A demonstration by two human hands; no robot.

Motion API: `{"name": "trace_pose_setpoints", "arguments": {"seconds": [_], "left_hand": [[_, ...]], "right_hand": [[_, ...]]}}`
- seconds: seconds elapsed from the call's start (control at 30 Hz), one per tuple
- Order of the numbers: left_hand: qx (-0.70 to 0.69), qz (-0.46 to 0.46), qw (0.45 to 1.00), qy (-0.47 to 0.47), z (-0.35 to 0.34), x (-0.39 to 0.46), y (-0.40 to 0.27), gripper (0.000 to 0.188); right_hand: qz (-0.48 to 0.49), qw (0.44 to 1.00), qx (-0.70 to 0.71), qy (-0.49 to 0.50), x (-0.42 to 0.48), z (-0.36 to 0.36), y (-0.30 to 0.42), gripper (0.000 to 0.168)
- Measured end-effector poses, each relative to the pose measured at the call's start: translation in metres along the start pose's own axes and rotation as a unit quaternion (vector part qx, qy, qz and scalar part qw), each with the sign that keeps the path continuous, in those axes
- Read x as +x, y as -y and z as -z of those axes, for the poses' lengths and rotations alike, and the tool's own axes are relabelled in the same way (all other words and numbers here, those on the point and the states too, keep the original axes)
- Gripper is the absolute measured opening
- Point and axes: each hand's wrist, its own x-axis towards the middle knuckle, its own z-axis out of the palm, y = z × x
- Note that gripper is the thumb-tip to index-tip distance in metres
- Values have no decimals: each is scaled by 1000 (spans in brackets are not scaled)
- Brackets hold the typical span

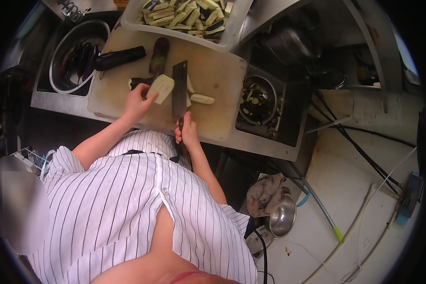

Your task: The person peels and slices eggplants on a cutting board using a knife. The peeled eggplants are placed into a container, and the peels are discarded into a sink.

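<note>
My left hand (139,104) holds up a flat slab of eggplant (162,88) with pale flesh facing me. By its dark handle, my right hand (188,132) grips a cleaver (180,88), its broad blade pointing away from me over the cutting board (216,117). Cut eggplant strips (202,99) lie just right of the blade, partly hidden by it. A dark eggplant piece (136,82) rests behind my left hand. Farther back on the board are a purple eggplant piece with a green patch (159,56) and a long dark eggplant (120,58).
A white plastic tub (184,35) of cut eggplant stands at the board's far edge. On the left, a steel bowl (53,67) holds whole eggplants. A basin of trimmings (257,101) sits in the right sink (287,131). Below are a cloth (264,195) and a metal bowl (283,216).
</note>
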Motion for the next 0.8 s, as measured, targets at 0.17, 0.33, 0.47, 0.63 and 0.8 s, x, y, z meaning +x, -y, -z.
{"name": "trace_pose_setpoints", "arguments": {"seconds": [0.17,0.33,0.47,0.63,0.8], "left_hand": [[22,-26,999,-9,-36,14,16,43],[105,-8,991,86,-49,15,-2,57],[90,-12,993,76,-54,11,6,56],[78,-7,993,85,-58,13,5,52],[98,7,990,101,-60,13,8,49]], "right_hand": [[39,997,-42,-47,8,4,7,57],[39,996,-4,-75,-8,2,17,49],[25,995,-72,-66,-31,5,23,48],[91,961,-232,-120,-27,0,8,50],[166,919,-315,-170,6,-19,18,53]]}}
